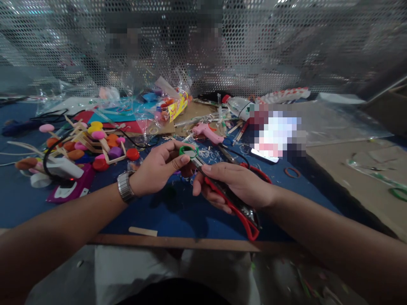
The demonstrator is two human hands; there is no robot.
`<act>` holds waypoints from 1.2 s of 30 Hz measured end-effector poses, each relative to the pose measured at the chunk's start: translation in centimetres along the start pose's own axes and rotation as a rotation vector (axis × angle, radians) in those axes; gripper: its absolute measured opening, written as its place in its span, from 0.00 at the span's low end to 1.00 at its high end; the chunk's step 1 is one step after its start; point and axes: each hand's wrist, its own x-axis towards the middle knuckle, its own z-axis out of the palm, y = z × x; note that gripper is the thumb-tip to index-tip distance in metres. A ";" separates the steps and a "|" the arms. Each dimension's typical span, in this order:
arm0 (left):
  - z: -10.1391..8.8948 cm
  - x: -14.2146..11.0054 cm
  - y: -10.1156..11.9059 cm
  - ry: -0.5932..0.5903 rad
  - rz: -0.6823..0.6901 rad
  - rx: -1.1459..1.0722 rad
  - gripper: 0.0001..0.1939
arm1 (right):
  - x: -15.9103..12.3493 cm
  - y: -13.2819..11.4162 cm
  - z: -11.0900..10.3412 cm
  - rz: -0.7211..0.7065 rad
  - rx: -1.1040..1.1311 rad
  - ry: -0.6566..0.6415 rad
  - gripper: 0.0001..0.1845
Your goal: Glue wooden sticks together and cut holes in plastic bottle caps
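Note:
My left hand (160, 165), with a metal watch on its wrist, pinches a small green ring (182, 149) between thumb and fingers above the table. My right hand (233, 182) is wrapped round a red and black utility knife (237, 204). Its metal front end points up and left and meets the green ring; whether the blade is cutting into it I cannot tell. Just beyond both hands lies a pink glue gun (208, 132) among pale shavings. Part of another red-handled tool (259, 173) shows behind my right hand.
On the left are colourful stick-and-pompom pieces (100, 135) and a purple power strip (71, 190). A lit phone (265, 156), a bottle (240, 108) and a brown ring (291, 172) lie to the right. One wooden stick (143, 231) rests near the front edge. Perforated mesh (254, 51) stands behind.

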 end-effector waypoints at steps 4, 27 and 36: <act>0.0 0.0 0.2 0.037 -0.020 0.023 0.24 | 0.0 -0.1 0.1 -0.012 -0.014 0.019 0.24; 0.4 0.1 0.4 0.136 0.044 0.067 0.24 | 0.1 0.0 0.5 -0.021 -0.075 0.086 0.24; -0.4 -0.1 0.0 0.027 0.027 -0.068 0.23 | -0.1 -0.4 -0.4 -0.043 -0.026 0.087 0.22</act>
